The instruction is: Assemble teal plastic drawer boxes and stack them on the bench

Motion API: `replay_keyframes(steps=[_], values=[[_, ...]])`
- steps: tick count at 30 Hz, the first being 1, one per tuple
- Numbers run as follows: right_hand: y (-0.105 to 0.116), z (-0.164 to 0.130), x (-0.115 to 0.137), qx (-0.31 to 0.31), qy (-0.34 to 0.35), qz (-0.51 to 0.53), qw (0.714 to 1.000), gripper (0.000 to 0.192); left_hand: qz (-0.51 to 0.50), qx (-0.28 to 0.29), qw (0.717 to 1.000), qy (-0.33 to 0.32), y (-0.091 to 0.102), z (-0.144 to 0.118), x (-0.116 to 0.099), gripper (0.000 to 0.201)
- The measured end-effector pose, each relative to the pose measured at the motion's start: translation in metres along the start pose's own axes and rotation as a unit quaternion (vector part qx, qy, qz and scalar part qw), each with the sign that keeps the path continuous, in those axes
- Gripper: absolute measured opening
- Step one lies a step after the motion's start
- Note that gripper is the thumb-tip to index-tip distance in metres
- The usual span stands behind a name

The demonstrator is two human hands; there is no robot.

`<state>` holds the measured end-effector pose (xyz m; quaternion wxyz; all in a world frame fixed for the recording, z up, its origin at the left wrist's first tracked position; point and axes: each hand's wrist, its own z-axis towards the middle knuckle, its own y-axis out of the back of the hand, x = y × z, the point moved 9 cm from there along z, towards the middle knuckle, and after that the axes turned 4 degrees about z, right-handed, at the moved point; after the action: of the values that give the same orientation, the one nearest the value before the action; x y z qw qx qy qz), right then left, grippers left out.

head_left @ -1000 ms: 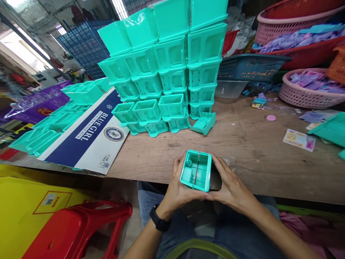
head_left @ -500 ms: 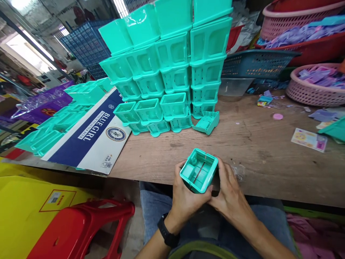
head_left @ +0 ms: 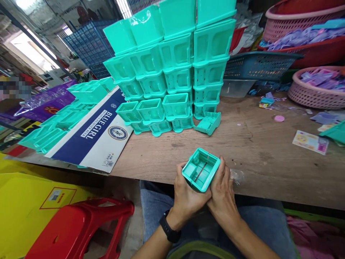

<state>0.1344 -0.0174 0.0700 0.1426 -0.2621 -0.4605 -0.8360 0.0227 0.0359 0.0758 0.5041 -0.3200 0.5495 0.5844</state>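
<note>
Between my two hands, at the table's front edge, is a green plastic box [head_left: 201, 169] with its open top tilted up at me. A thin dark gap runs across its inner floor. My left hand [head_left: 185, 196] wraps its left and near sides. My right hand [head_left: 223, 190] presses against the right side, its fingers hidden behind the box. Beyond, several like green boxes [head_left: 176, 104] stand stacked in columns. A loose green part [head_left: 208, 123] lies tilted at the foot of the stack.
A white and blue carton [head_left: 94, 133] holds more green pieces at the left. Pink baskets [head_left: 309, 95] of purple parts and a blue basket [head_left: 258, 63] stand at the right. A printed card [head_left: 309, 142] lies on the wooden table [head_left: 258, 154]. Below left is a red stool [head_left: 64, 226].
My right hand has shifted its grip, with its fingers now closer together along the box's right side. The box has turned slightly. The whole view has shifted a little.
</note>
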Motion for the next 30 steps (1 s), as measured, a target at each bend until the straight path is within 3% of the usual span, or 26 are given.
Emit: replay_keyframes(steps=[3,5,8,11,15,19,21,25,30], values=[[0.006,0.003,-0.008,0.023,0.042,0.043,0.998,0.106,0.023,-0.002,1.000,0.008,0.012,0.008,-0.002,0.061],[0.009,0.011,-0.020,0.106,0.069,0.126,0.984,0.102,0.024,0.013,0.999,0.017,0.017,0.012,-0.003,0.059],[0.019,0.031,-0.046,0.192,0.007,0.289,0.938,0.078,-0.011,0.069,0.998,-0.007,0.013,0.012,-0.008,0.059],[0.021,0.051,-0.062,0.152,-0.107,0.403,0.896,0.075,-0.038,0.113,0.993,-0.025,0.003,0.007,-0.010,0.065],[-0.003,0.051,-0.050,0.131,-0.213,0.468,0.848,0.088,-0.083,0.155,0.984,-0.042,-0.007,0.004,-0.012,0.068],[0.008,0.047,-0.051,0.026,-0.249,0.378,0.892,0.084,-0.080,0.158,0.983,-0.056,-0.006,0.005,-0.011,0.066],[0.014,0.046,-0.053,0.004,-0.246,0.355,0.902,0.081,-0.068,0.150,0.984,-0.066,-0.004,0.005,-0.011,0.067],[0.006,0.041,-0.059,0.020,-0.256,0.409,0.876,0.077,-0.049,0.146,0.984,-0.091,-0.005,0.001,-0.009,0.075],[0.005,0.033,-0.064,-0.010,-0.260,0.445,0.857,0.073,-0.007,0.126,0.987,-0.100,-0.006,-0.007,0.000,0.082]])
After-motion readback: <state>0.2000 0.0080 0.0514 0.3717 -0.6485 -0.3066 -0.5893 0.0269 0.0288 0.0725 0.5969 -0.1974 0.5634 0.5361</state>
